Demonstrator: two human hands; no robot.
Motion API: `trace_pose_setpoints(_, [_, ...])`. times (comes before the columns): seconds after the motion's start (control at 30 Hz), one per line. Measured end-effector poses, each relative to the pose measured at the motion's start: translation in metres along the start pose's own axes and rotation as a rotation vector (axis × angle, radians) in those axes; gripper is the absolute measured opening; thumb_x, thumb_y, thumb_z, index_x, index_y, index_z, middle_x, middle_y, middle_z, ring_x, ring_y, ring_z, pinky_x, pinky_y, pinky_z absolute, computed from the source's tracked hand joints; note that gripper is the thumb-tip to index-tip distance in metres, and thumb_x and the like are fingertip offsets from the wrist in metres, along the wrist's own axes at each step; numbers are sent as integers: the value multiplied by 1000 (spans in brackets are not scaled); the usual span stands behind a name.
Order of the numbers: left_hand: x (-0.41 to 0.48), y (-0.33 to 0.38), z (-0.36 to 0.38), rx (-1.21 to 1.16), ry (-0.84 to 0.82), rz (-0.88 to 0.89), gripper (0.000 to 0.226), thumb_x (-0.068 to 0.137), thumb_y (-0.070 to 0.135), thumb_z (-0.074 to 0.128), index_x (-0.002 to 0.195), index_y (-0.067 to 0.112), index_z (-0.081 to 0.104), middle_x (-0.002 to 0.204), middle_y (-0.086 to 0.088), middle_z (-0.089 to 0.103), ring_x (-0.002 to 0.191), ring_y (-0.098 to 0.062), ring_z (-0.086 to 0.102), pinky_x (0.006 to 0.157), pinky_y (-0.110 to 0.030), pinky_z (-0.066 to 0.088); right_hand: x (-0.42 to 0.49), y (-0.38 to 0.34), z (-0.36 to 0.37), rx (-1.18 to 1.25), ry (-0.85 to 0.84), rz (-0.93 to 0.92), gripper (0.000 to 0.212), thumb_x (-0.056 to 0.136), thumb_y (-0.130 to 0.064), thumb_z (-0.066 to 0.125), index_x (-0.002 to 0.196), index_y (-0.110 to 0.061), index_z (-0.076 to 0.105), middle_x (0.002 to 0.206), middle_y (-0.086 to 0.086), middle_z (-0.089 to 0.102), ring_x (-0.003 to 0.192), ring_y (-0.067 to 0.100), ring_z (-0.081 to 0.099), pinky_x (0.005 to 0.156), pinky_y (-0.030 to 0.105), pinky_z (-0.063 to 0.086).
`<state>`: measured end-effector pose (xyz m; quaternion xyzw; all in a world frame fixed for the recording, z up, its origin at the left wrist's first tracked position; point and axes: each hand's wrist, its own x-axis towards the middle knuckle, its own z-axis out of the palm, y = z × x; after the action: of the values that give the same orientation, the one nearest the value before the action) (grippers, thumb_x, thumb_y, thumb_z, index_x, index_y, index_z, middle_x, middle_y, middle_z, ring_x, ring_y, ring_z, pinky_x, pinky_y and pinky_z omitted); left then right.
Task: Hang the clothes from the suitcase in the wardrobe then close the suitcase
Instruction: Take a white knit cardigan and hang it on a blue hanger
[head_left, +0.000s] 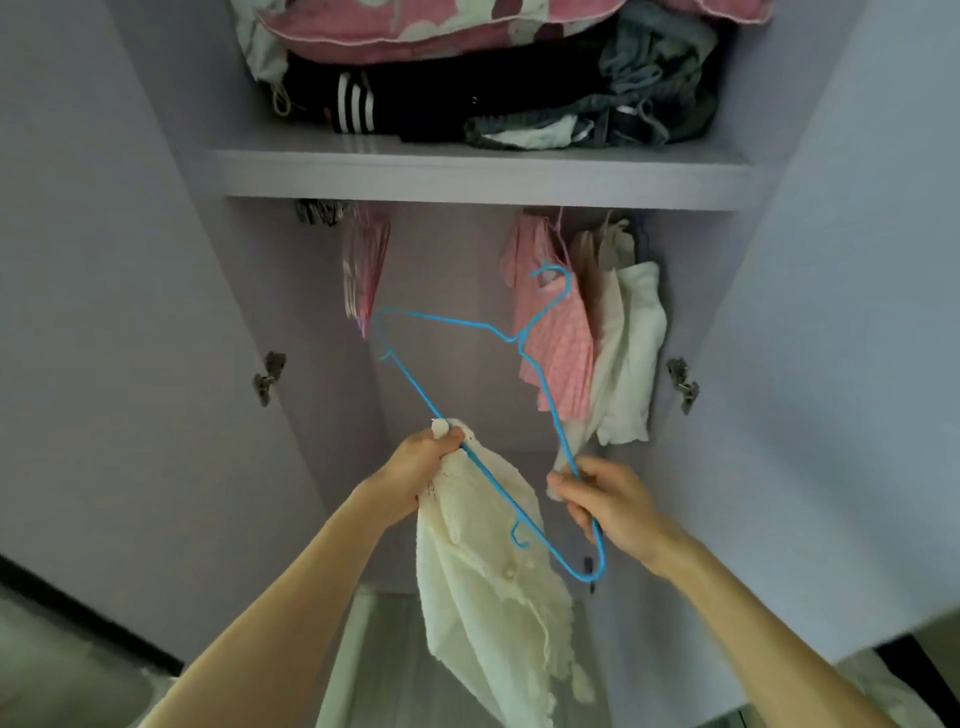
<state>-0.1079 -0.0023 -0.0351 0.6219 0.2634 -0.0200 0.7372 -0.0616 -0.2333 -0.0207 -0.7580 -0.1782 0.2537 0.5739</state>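
On the left wall of the lilac wardrobe (156, 260) sits a metal hinge (268, 376). Just right of it, a bunch of pink clothes (363, 270) hangs under the shelf (483, 174). The shelf carries a pink quilt (415, 26), a black garment with white stripes (358, 104) and a heap of grey clothes (649, 78).

Lower down, the left grip (421, 467) is clenched around the bunched top of a cream knitted garment (483, 597) and pinches one bar of a blue wire hanger (518, 339) against it. The rest of the garment drops loosely below the hand, in front of the open wardrobe. The hanger is tilted, its long bar crossing the front of the cream knit and its hook pointing up.

The right grip (613, 499) grasps the hanger's other arm near the lower bend. Behind the hook hang a pink checked garment (561, 343) and, beside it, white clothes (631, 364). A second hinge (683, 382) is on the right wall.
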Motion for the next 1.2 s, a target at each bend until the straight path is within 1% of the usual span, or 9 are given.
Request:
trace_pose_setpoints(0.17, [-1, 9, 28, 171, -180, -41, 27, 100, 26, 57, 114, 4, 66, 106, -12, 74, 96, -25, 72, 83, -35, 58, 19, -40, -41, 474, 25, 83, 24, 86, -35, 64, 87, -12, 70, 68, 4, 63, 57, 13, 55, 46, 20, 45])
trace_pose_setpoints(0.33, [-8, 22, 60, 430, -307, 12, 26, 100, 32, 57, 115, 14, 67, 113, -4, 73, 104, -18, 70, 90, -30, 55, 26, -76, -75, 734, -72, 77, 35, 75, -42, 67, 95, -13, 63, 64, -4, 54, 44, 6, 42, 38, 15, 36])
trace_pose_setpoints(0.5, [-13, 34, 75, 736, -254, 130, 35, 100, 47, 52, 122, 24, 66, 120, 10, 69, 114, -7, 62, 100, -25, 47, 32, -72, -89, 608, 57, -7, 28, 95, -33, 57, 72, -23, 45, 55, -6, 25, 34, 3, 18, 30, 14, 13])
trace_pose_setpoints(0.6, [-19, 47, 75, 743, -201, 172, 37, 100, 52, 48, 125, 29, 63, 123, 13, 65, 118, -4, 57, 95, -22, 43, 37, -48, -80, 293, 187, -110, 40, 86, -41, 71, 68, -25, 39, 56, -2, 35, 38, 10, 30, 39, 19, 19])
trace_pose_setpoints(0.7, [-24, 59, 79, 685, -252, 144, 38, 99, 53, 49, 129, 33, 62, 127, 17, 63, 120, 3, 54, 94, -16, 39, 34, -28, -59, -159, 127, -137, 65, 59, -70, 80, 86, -22, 47, 76, -7, 58, 66, 13, 56, 59, 28, 40])
trace_pose_setpoints(0.87, [-32, 76, 76, 754, -300, 163, 32, 92, 52, 63, 120, 36, 66, 111, 22, 69, 111, 5, 59, 97, -16, 42, 38, -22, -41, -251, 157, -208, 46, 75, -41, 81, 87, -14, 45, 71, -7, 43, 62, 11, 41, 55, 23, 36])
trace_pose_setpoints(0.97, [-28, 74, 48, 1165, -120, 141, 51, 81, 35, 79, 126, 35, 56, 115, 16, 60, 105, -9, 58, 83, -21, 46, 47, -25, -55, -207, 327, -155, 25, 85, -25, 67, 86, -15, 44, 71, -4, 45, 62, 16, 46, 57, 31, 42])
trace_pose_setpoints(1.03, [-21, 65, 24, 1405, 39, 113, 43, 87, 22, 68, 127, 31, 54, 122, 5, 59, 99, -14, 55, 77, -23, 44, 50, -25, -69, -172, 413, -121, 18, 88, -21, 62, 88, -16, 45, 72, -3, 48, 60, 15, 47, 53, 26, 38])
trace_pose_setpoints(1.2, [-14, 52, -28, 1414, 319, 143, 15, 100, 27, 53, 97, 17, 63, 86, 2, 62, 78, -17, 59, 63, -24, 41, 49, -15, -97, -165, 520, -113, 20, 89, -17, 63, 94, -11, 45, 72, -2, 45, 56, 13, 42, 50, 25, 35])
